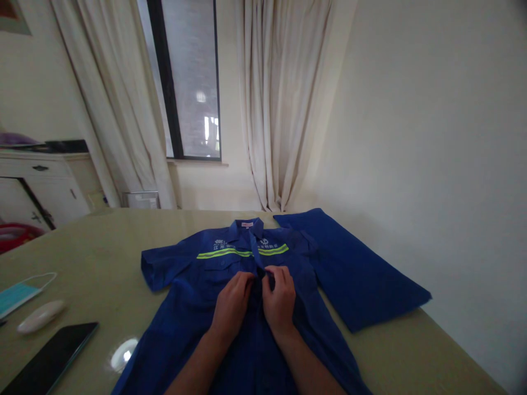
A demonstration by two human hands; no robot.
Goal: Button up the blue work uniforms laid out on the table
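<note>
Bare forearms [201, 359] stretch over a blue cloth shirt [256, 326] spread on the glossy table [111, 241]. White Chinese lettering [221, 247], too blurred for me to read, sits above a yellow-green stripe [220, 253]; the collar label [247, 224] is illegible. Left hand [233, 299] and right hand [280, 296] curl nearly closed, fingertips pinching the folded front placket [256, 249] at mid-chest.
</note>
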